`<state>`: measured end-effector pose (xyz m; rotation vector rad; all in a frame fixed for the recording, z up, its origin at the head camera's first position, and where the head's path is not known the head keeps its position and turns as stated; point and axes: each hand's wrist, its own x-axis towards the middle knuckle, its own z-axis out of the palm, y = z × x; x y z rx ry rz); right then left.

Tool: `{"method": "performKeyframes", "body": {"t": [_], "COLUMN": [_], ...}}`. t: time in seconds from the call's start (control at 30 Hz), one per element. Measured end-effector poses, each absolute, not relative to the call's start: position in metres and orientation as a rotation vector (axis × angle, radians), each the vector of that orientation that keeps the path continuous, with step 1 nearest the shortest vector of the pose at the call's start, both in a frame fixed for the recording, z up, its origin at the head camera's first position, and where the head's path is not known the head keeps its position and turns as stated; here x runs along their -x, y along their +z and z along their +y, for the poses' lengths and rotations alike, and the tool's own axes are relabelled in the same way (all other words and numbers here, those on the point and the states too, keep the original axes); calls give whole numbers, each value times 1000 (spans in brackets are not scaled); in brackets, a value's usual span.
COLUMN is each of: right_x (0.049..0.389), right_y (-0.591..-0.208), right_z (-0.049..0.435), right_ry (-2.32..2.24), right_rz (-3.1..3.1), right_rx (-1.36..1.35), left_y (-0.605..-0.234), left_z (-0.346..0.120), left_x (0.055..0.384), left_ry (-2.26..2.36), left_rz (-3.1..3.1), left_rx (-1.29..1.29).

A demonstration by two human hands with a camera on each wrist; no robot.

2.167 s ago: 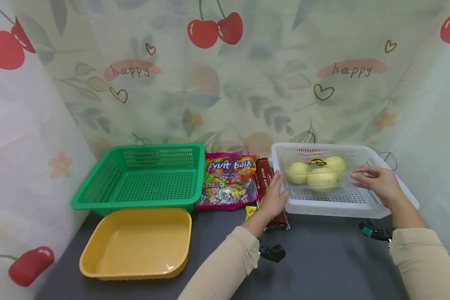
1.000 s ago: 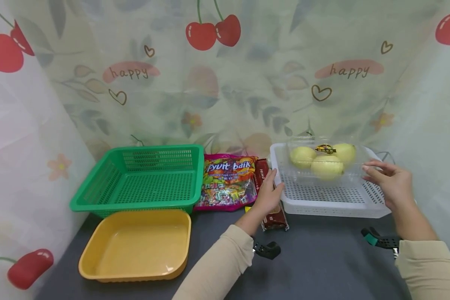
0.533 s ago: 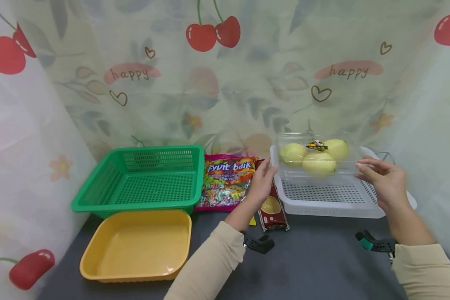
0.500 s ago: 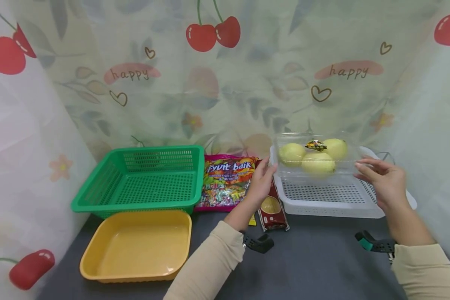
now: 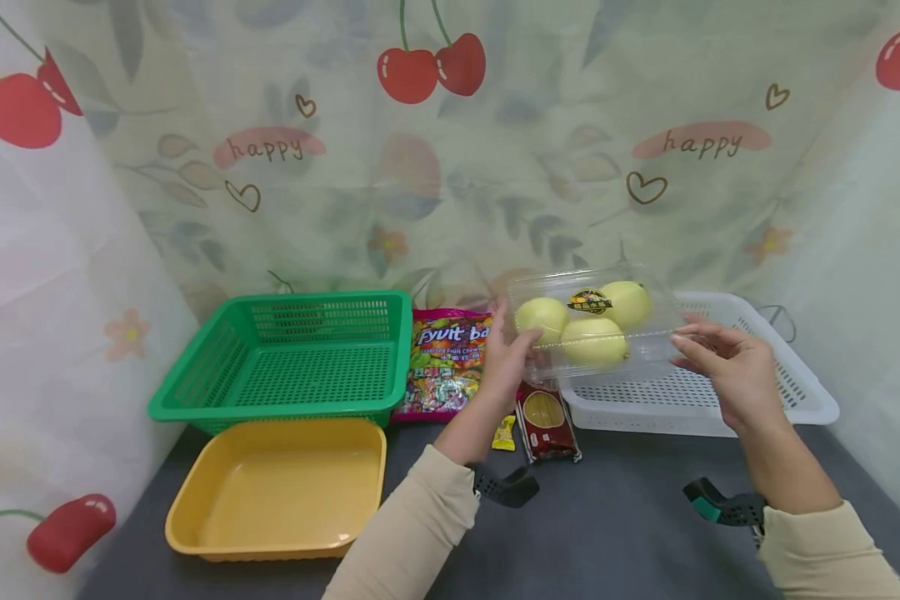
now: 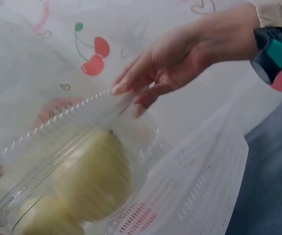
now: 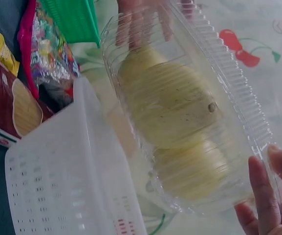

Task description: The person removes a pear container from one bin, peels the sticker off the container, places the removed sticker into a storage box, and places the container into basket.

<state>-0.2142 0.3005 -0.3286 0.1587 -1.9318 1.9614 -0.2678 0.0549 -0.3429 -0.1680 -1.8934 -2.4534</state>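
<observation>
A clear plastic clamshell box [image 5: 648, 360] with three pale yellow, pear-like fruits [image 5: 594, 342] and a dark label on top is held above the white basket's left side. My left hand [image 5: 506, 358] grips its left end, thumb in front; the right wrist view shows the fingers [image 7: 140, 24] of that hand through the plastic. The box's right end is pinched by my right hand [image 5: 737, 375] between thumb and fingers. In the left wrist view, the right hand [image 6: 167, 63] holds the ridged edge of the box.
Below the box stands the white perforated basket [image 5: 690, 421]. A red-brown packet [image 5: 547, 425], a small yellow packet [image 5: 504, 435] and a fruit-chew candy bag [image 5: 442, 367] lie to its left. Further left are a green basket [image 5: 401, 358] and a yellow tray [image 5: 277, 550].
The box of fruits has risen out of the white basket and shifted left. My left hand has left the basket's rim and taken hold of the box's left end; the right hand moved left with it.
</observation>
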Motion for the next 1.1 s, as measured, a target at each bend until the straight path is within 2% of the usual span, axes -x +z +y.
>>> {"method": "performKeyframes", "body": {"t": [0.2, 0.4, 0.67, 0.97, 1.1], "right_x": [208, 200, 187, 165, 155], "right_y": [-328, -324, -327, -338, -344], "right_z": [291, 285, 270, 243, 233], "right_ry": [1895, 2069, 2092, 1604, 1528], "right_rz": [-2037, -1990, -2093, -2402, -2382], "right_rx": [-208, -326, -324, -252, -243], "left_y": [-333, -326, -332, -341, -345], "left_z": [40, 18, -10, -34, -42], "left_x": [251, 233, 205, 177, 166], "left_ry": [-2414, -2408, -2411, -2355, -2367], "left_rz": [-1830, -1785, -1867, -1887, -1894], "left_rx": [211, 239, 249, 351, 340]}}
